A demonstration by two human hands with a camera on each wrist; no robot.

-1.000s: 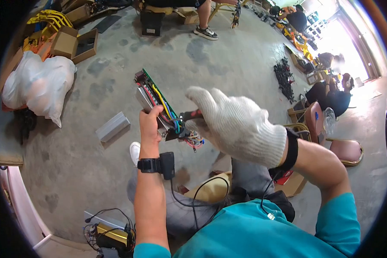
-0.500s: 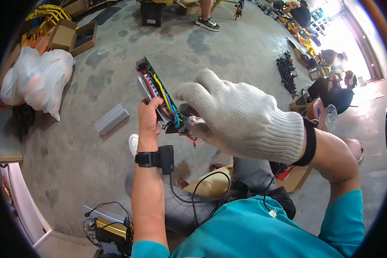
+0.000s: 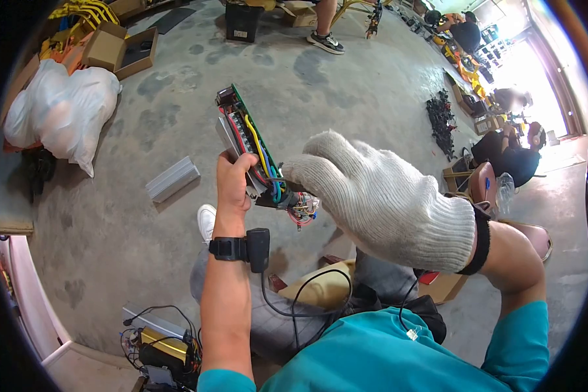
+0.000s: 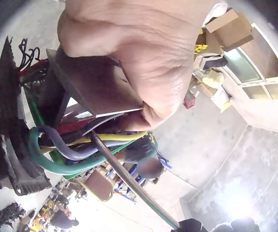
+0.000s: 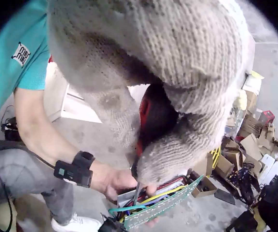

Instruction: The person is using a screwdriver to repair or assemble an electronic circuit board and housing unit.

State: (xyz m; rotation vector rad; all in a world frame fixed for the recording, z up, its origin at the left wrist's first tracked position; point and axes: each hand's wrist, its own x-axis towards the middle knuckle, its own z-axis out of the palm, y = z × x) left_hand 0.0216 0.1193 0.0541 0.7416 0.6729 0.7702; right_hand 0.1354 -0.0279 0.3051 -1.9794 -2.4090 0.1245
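Note:
My bare left hand (image 3: 232, 186) grips a long green circuit board (image 3: 238, 104) with a grey metal plate along one side, thumb on the plate. Red, yellow and blue wires (image 3: 258, 147) run along it, and a green-blue wire (image 4: 57, 166) loops at the near end beside black plastic pieces. In a white knit glove, my right hand (image 3: 379, 196) holds a screwdriver (image 5: 156, 113) with a red and black handle, fingers curled round it. Its metal shaft (image 4: 134, 181) reaches in among the wires close to my left fingers.
A grey metal profile (image 3: 173, 179) lies on the concrete floor. To the left are a white plastic bag (image 3: 65, 121) and an open cardboard box (image 3: 121, 52). A gold-coloured unit with cables (image 3: 166, 346) stands by my left leg. Other people sit at the right; a person's shoe (image 3: 325, 42) is ahead.
The board's far end has risen in the head view. My gloved hand has turned and shifted slightly, now covering the screwdriver handle. My left hand keeps its grip.

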